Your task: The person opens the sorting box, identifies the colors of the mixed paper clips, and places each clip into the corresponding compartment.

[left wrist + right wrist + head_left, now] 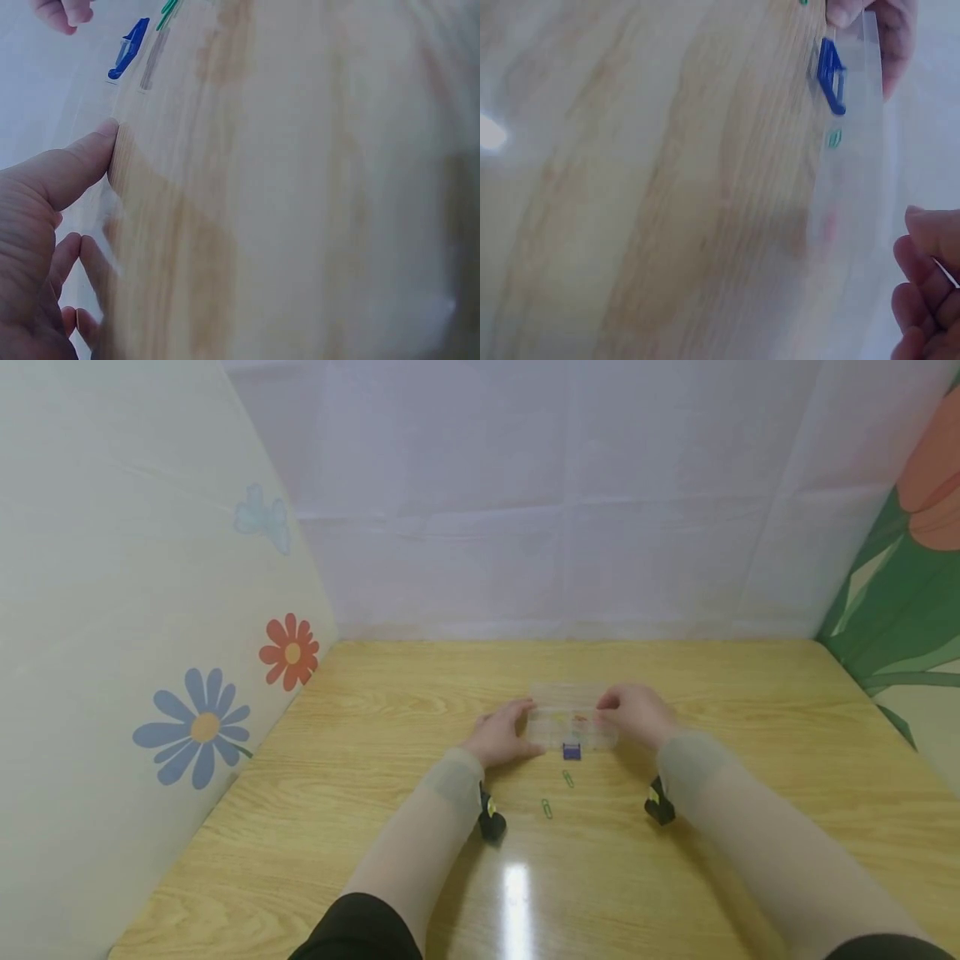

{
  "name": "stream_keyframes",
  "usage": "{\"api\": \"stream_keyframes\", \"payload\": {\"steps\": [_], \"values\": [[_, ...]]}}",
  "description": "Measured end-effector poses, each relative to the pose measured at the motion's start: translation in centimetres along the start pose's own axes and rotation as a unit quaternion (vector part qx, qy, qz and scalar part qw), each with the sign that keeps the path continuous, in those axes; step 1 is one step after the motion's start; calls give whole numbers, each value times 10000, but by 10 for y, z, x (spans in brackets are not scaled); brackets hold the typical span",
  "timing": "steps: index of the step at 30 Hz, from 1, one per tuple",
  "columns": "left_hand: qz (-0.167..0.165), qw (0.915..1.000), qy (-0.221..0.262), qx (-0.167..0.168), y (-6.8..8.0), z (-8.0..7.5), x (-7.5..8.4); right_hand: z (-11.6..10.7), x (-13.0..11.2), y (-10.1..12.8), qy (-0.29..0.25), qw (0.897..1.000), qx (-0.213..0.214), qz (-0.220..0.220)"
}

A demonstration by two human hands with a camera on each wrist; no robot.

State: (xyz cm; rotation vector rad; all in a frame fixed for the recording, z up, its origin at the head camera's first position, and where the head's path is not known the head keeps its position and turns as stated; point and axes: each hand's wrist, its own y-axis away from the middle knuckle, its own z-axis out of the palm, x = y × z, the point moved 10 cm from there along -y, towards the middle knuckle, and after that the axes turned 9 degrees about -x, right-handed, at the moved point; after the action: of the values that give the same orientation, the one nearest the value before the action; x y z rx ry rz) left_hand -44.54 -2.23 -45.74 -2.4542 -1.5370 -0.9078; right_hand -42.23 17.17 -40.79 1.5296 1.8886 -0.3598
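Note:
A clear plastic compartment box lies on the table with its see-through lid raised at the back. Its blue latch hangs at the front edge. Small yellow and red pieces show inside, and a green one appears through the front wall. My left hand grips the box's left end, thumb at the front corner. Over the right end, my right hand has thumb and fingers bent close together; whether anything is between the tips is hidden. Two green paper clips lie in front of the box.
The wood-grain table carries a bright light reflection near the front. A pale cloth wall rises behind it, with flower-printed panels at the sides. A dark wrist camera sits below each wrist.

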Motion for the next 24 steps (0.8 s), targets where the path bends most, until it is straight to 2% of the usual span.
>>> {"api": "stream_keyframes", "payload": {"steps": [5,14,20,24], "values": [[-4,10000,-13,27,0,0,-1,9,-17,4,188,9994,-60,-294],[67,10000,-5,6,2,-2,1,37,-45,17,417,9922,-275,-1140],[43,9999,-77,51,-1,-1,-1,62,-61,30,671,9830,-741,-1540],[92,9998,-171,94,-1,-2,-1,85,-64,41,285,9792,-1372,-1467]]}}
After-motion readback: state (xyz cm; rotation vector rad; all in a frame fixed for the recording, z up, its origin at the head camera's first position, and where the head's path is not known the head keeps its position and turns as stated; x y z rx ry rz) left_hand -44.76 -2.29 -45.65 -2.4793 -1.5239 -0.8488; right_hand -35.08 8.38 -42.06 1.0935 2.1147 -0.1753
